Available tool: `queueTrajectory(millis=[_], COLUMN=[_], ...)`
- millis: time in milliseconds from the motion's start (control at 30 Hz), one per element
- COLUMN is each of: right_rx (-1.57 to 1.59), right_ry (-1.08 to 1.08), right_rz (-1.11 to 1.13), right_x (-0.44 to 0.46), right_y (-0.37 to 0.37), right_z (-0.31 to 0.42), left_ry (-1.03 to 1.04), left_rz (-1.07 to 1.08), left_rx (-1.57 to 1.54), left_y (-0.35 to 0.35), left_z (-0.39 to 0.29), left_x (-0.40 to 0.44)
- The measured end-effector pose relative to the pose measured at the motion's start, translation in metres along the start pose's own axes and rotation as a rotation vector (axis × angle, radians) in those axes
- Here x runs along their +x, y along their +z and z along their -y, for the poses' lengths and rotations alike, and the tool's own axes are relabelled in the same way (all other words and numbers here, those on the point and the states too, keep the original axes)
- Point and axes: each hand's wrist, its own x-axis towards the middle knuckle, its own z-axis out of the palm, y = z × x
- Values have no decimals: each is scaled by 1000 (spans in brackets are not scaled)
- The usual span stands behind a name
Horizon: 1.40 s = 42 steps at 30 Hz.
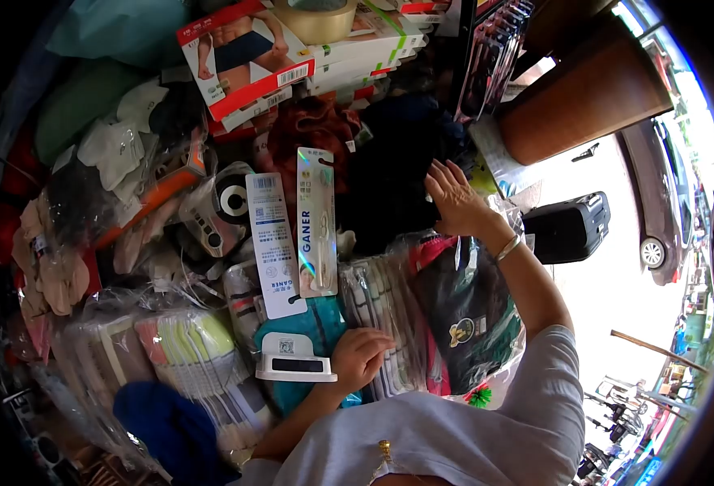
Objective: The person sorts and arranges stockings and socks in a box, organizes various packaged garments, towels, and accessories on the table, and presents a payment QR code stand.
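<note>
Heaped goods are covering the surface beside a bright street, where 1 dark car (pixel 652 194) is standing. 2 long white GANER packs (pixel 316 223) are lying side by side near 1 white display device (pixel 296 360); 1 clear tape roll (pixel 318 18) is sitting on printed cardboard boxes (pixel 247 53). Clear plastic bags (pixel 187 340) are holding folded striped cloths. The right hand (pixel 456 198) is spreading released fingers over black fabric (pixel 393 178); the left hand (pixel 362 359) is curling beside a plastic-wrapped cloth stack (pixel 383 312), its grasp impossible to tell.

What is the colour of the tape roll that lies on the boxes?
Pale beige, seen in the head view.
</note>
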Motion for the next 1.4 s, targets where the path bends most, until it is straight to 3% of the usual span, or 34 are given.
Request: queueTrajectory(millis=[67,133,200,300,533,600,667,733,800,833,867,933,1067,1133,1167,1267,1333,1400], right_rx=[-19,-212,-136,130,-19,-111,-129,-313,-497,-349,106,133,-46,-158,46,148,148,234], right_ry=[39,-13,42,87,264,98,31,26,224,109,197,365,366,382,422,500,503,520], right_rz=[83,-137,-173,-422,-792,-932,-919,-662,1,-150,-181,-252,-162,-236,-258,-396,-375,-560], right_x=[1,10,20,34,45,53,65,85,111,120,126,147,173,176,171,163,157,149], right_y=[9,26,29,34,-68,-82,-83,-65,-25,10,43,53,39,41,54,72,65,57], right_z=[0,-5,-3,-13,-69,-87,-90,-83,-75,-70,-69,-58,-63,-62,-58,-52,-49,-41], left_ry=[-8,-11,-24,-24,-7,-4,-12,-21,-15,-9,-10,-8,0,2,-1,2,6,3], left_rz=[3,17,20,15,9,14,9,2,15,10,8,1,-12,-10,-10,-6,0,-2], left_rx=[5,9,12,7,-24,-24,-40,-47,-49,-50,-43,-71,-74,-74,-69,-83,-81,-80], left_y=[0,0,0,0,1,0,1,0,-1,0,-1,0,0,2,2,1,0,-1], left_z=[-1,-2,-2,-1,2,3,4,5,4,5,5,6,7,10,11,10,9,7], left_x=[1,2,2,1,1,0,0,0,1,0,0,1,2,0,-1,1,3,3])
